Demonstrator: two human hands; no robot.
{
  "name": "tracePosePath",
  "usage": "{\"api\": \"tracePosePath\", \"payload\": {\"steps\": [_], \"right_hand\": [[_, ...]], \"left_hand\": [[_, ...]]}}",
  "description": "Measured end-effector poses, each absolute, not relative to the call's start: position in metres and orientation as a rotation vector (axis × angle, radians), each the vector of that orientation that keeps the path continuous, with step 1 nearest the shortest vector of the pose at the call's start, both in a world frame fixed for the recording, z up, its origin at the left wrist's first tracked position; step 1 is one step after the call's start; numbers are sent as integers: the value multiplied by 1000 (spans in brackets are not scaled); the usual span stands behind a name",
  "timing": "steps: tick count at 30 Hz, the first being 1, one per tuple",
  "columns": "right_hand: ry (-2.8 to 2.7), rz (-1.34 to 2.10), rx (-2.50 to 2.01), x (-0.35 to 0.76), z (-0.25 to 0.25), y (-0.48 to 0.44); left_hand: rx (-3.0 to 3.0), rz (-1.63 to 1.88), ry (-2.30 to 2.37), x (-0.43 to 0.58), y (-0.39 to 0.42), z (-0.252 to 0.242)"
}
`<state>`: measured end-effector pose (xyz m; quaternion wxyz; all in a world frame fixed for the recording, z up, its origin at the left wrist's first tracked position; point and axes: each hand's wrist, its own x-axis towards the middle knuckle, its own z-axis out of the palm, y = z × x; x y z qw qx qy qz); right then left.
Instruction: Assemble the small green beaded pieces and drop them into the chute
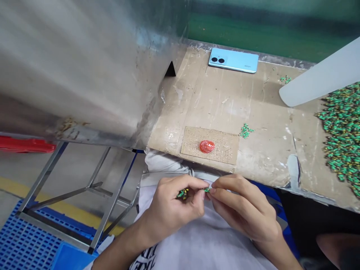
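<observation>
While both hands work over a white T-shirt (202, 240), the left hand (171, 210) curls nearly shut around a tiny knobbly green-and-yellow cluster (182, 194), and the right hand (242, 206) pinches a smaller green bit (207, 190) tight between finger and thumb, just beside the left hand. Loads of similar green pieces (341, 135) lie heaped on the scuffed workbench (270, 150) beyond
</observation>
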<state>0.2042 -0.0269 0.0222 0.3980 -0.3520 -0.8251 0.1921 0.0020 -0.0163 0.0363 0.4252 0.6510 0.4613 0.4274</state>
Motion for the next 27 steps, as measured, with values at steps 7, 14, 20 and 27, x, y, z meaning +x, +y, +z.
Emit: {"api": "tracePosePath", "payload": {"steps": [7,14,20,27], "right_hand": [[-2034,654,-937,199,20,-27],[-1824,889,-1044,193,30,-29],[-1724,1040,-1058,197,26,-30],[-1663,1082,-1165,185,28,-30]], "left_hand": [[1700,1109,1200,3,-15,32],[1515,1037,1185,7,-18,32],[1439,967,1255,8,-15,34],[1582,1008,1304,10,-19,18]]}}
